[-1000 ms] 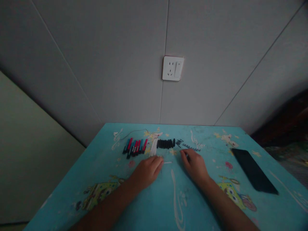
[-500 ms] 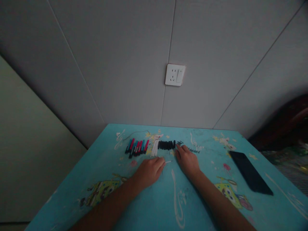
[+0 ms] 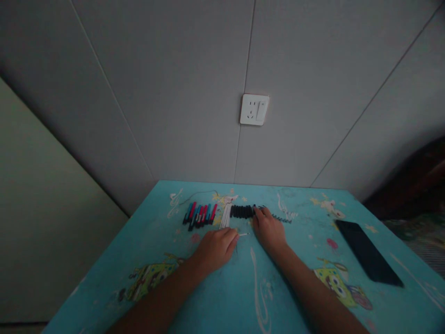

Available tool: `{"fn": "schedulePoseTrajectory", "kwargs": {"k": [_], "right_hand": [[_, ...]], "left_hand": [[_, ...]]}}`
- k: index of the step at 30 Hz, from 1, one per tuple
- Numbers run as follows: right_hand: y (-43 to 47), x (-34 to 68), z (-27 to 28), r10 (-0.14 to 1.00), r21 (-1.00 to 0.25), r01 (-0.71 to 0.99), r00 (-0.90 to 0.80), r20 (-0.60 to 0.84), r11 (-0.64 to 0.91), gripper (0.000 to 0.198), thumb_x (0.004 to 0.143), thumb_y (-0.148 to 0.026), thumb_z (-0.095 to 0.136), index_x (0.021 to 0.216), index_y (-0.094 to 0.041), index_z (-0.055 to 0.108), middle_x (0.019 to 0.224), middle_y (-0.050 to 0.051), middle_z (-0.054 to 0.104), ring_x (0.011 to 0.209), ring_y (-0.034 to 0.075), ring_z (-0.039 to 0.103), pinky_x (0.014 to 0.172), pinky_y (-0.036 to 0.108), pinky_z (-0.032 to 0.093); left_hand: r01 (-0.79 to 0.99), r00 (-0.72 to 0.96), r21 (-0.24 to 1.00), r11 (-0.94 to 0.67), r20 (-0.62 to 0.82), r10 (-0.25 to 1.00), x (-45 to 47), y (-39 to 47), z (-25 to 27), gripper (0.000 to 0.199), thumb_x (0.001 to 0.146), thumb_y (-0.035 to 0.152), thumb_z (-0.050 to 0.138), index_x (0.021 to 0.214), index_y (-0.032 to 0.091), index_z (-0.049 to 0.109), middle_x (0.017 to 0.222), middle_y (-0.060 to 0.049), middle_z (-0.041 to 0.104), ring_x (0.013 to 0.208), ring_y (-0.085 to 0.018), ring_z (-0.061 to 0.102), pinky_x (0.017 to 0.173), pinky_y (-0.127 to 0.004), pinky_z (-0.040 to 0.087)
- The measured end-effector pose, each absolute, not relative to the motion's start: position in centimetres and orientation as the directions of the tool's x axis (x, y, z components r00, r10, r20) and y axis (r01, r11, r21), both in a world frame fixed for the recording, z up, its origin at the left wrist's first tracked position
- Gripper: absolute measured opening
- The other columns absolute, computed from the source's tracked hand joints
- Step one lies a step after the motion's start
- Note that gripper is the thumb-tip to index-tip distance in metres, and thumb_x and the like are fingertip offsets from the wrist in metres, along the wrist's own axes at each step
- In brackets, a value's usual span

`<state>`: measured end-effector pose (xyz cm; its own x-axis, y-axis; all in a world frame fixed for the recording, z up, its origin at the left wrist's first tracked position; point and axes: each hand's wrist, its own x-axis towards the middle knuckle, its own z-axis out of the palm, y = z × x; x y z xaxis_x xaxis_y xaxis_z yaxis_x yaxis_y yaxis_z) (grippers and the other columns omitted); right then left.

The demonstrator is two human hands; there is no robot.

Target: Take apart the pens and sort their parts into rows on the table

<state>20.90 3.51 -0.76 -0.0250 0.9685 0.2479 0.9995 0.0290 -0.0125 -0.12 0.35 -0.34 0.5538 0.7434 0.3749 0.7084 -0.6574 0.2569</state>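
Observation:
My left hand point(image 3: 218, 246) is closed around a thin white pen refill point(image 3: 244, 234), its tip pointing right, just above the table. My right hand point(image 3: 269, 228) has its fingertips pinched at the right end of a row of short black tubes point(image 3: 241, 211), on a black piece there; the fingers partly cover it. To the left of that row lie several white refills point(image 3: 225, 217) side by side. Farther left is a group of pink and blue pen barrels point(image 3: 200, 215) with black ends. Small dark parts point(image 3: 282, 219) trail out beyond my right hand.
A light blue table cover point(image 3: 236, 297) with cartoon prints lies under everything. On the right rests a flat black phone-like slab point(image 3: 368, 253). A grey wall with a white socket point(image 3: 254, 109) stands at the back edge.
My right hand has shifted slightly left, its fingertips going from the small dark parts to the end of the black tube row. The left hand still holds the refill. The view has shifted slightly.

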Motion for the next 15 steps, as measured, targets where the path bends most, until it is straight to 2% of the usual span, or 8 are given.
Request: {"fn": "schedulePoseTrajectory", "kwargs": {"k": [11, 15], "right_hand": [[3.27, 21.31, -0.86, 0.973, -0.042, 0.999, 0.017, 0.232, -0.008, 0.031, 0.101, -0.027, 0.035, 0.118, -0.019, 0.059, 0.107, 0.012, 0.057, 0.079, 0.020, 0.066, 0.064, 0.028, 0.047], [3.14, 21.31, -0.87, 0.974, -0.011, 0.999, 0.036, 0.222, -0.034, 0.031, 0.101, -0.026, 0.035, 0.120, -0.017, 0.058, 0.109, 0.013, 0.056, 0.077, 0.019, 0.066, 0.062, 0.028, 0.047]], "left_hand": [[0.720, 0.541, 0.263, -0.642, 0.367, 0.757, -0.49, 0.57, -0.11, 0.027, 0.100, 0.029, 0.037, 0.088, 0.020, 0.059, 0.078, -0.003, 0.064, 0.070, -0.016, 0.062, 0.063, -0.026, 0.044], [0.718, 0.547, 0.260, -0.646, 0.362, 0.754, -0.50, 0.51, -0.21, 0.027, 0.101, 0.029, 0.037, 0.089, 0.020, 0.059, 0.078, -0.003, 0.064, 0.069, -0.016, 0.062, 0.062, -0.026, 0.044]]}}
